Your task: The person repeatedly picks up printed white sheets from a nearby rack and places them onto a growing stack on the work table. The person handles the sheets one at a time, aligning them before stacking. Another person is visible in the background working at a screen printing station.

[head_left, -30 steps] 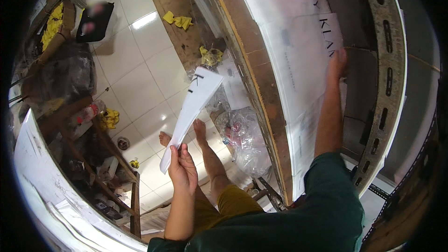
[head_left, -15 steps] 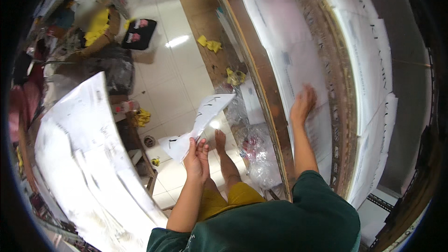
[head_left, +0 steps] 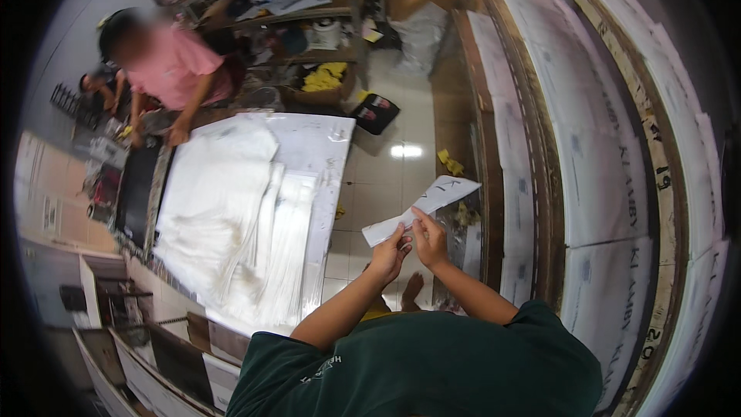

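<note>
A white sheet with black lettering (head_left: pixel 437 194), folded or curved along its length, is held up in front of my body. My left hand (head_left: pixel 391 253) grips its lower edge between thumb and fingers. Close beside it, my right hand (head_left: pixel 429 239) pinches the same edge, fingertips on the sheet. Whether the sheet is paper or thin plastic I cannot tell. To my left, a stack of white cloth pieces (head_left: pixel 220 185) lies on a white-topped table (head_left: pixel 332 154), apart from both hands.
Long wooden-edged racks on my right bear white printed packages (head_left: pixel 598 185). A person in a pink top (head_left: pixel 181 66) stands at the table's far left; another person is behind. A black printed item (head_left: pixel 376 113) and yellow scraps (head_left: pixel 450 162) lie on the floor. Shelves (head_left: pixel 285 11) stand beyond.
My right hand has come off the white packages on the right and onto the sheet beside my left hand. My view has swung, bringing the person in pink into sight.
</note>
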Demonstrator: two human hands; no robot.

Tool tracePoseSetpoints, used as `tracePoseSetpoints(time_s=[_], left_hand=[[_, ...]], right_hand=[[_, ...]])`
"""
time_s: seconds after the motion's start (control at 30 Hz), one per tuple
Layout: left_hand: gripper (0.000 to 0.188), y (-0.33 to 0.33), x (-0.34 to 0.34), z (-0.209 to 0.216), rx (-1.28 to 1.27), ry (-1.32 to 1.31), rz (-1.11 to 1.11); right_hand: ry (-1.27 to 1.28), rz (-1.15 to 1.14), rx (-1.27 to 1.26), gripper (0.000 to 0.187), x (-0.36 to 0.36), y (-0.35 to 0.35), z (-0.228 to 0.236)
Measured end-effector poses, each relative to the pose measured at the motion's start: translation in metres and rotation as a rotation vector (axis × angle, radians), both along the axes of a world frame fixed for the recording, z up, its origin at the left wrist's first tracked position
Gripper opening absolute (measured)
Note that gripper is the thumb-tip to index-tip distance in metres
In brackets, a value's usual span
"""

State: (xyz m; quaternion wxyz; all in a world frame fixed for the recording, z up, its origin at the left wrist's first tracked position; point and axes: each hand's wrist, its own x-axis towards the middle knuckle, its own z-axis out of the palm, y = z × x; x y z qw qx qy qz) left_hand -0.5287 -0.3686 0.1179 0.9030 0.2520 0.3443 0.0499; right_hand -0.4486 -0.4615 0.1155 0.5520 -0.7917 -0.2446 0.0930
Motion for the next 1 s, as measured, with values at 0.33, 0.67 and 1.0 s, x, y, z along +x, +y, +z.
tracePoseSetpoints(time_s=[0.33,0.67,1.0], left_hand=[[0.035,0.013,-0.159,0.036,0.159,0.083,0.097],[0.031,0.025,-0.241,0.031,0.114,0.133,0.547],[0.032,0.086,-0.205,0.070,0.298,-0.038,0.569]], right_hand=[[0.035,-0.052,0.113,0.023,0.084,0.002,-0.034],[0.066,-0.111,-0.120,0.037,0.119,-0.028,-0.082],[0.236,-0.169,-0.086,0.040,0.157,-0.009,-0.079]])
